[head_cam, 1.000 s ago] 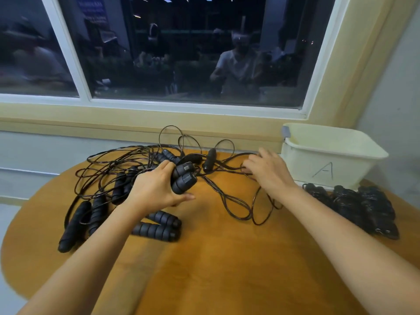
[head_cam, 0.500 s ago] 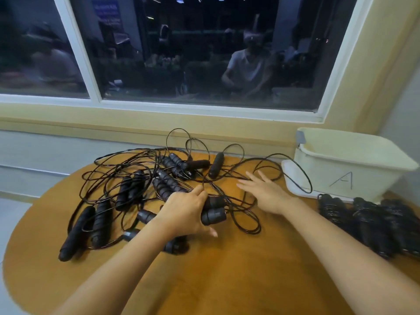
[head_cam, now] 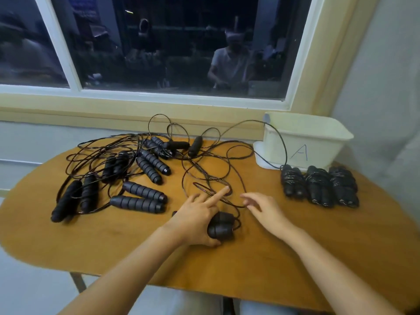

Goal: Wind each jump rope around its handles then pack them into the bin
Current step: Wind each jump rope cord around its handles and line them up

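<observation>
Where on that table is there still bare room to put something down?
The near strip of the table, in front of both hands, is bare. So is the patch between the right hand and the three wound bundles. The left and back are crowded with the tangled ropes. The bundles crowd the spot before the bin.

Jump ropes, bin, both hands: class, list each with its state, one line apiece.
Handle pair: held in left hand, cord unwound.
Right hand: open, at the cord.
Loose ropes: tangled, unwound.
Wound bundles: three, beside the bin, unpacked.
Bin: upright, marked A; contents hidden.
</observation>
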Demonstrator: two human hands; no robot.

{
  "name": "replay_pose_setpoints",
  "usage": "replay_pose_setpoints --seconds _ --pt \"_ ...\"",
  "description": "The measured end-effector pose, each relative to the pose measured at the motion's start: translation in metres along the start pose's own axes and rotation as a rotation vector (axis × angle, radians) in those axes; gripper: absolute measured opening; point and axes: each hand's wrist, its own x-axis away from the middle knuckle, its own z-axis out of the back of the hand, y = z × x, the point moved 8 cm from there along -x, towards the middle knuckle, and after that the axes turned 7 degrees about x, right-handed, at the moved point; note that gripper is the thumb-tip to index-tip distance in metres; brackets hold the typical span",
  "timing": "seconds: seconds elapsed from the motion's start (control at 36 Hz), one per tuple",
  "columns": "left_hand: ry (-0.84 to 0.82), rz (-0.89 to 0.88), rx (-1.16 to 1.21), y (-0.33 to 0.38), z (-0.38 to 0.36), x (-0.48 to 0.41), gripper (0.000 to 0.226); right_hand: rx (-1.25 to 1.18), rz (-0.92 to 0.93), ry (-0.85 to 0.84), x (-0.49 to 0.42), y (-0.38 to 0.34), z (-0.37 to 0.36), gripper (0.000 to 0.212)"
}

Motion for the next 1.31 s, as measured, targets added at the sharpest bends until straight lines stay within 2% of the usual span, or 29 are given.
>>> replay_pose_setpoints --seconds 0.14,0.25,0.33,0.42,0.56,0.64,0.69,0.75,0.83,0.92,1.0,1.22,1.31 --pt "0.029 -0.03 0.054 0.01 -0.009 0.014 0.072 0.047 0.046 0.019 0.027 -0.003 -0.009 0.042" --pt "0.069 -0.097 0.099 0.016 -0.01 0.023 0.076 0.172 0.084 -0.043 0.042 -0.005 -0.021 0.031" --pt "0.128 -0.155 0.088 0.016 -0.014 0.029 0.077 0.312 0.071 0.08 0.048 -0.004 -0.011 0.021" --pt "0.215 -0.161 0.057 0.01 -0.018 0.034 0.079 0.398 -0.019 0.195 0.047 0.008 -0.001 0.019" --pt "0.283 -0.108 -0.019 0.0 -0.019 0.04 0.083 0.43 -0.279 0.258 0.046 0.042 0.018 0.018" --pt "0.313 -0.044 -0.003 -0.014 -0.023 0.044 0.091 0.468 -0.316 0.241 0.047 0.052 0.023 0.037" --pt "0.31 0.002 0.01 -0.025 -0.024 0.048 0.097 0.419 -0.232 0.297 0.051 0.042 0.027 0.049" --pt "0.246 0.045 0.09 -0.035 -0.028 0.048 0.104 0.317 -0.05 0.349 0.056 0.019 0.024 0.046" --pt "0.145 0.04 0.257 -0.039 -0.035 0.046 0.107 0.184 0.212 0.201 0.067 -0.019 0.0 0.025" --pt "0.169 -0.013 0.386 -0.038 -0.035 0.049 0.097 0.153 0.337 0.033 0.071 -0.036 -0.025 0.034" --pt "0.202 -0.046 0.469 -0.04 -0.034 0.054 0.086 0.124 0.349 0.0 0.068 -0.034 -0.032 0.038" --pt "0.251 -0.029 0.563 -0.047 -0.04 0.06 0.075 0.088 0.283 0.005 0.058 -0.019 -0.033 0.008" --pt "0.259 -0.043 0.564 -0.047 -0.041 0.061 0.072 0.082 0.238 -0.004 0.053 -0.011 -0.033 0.011"
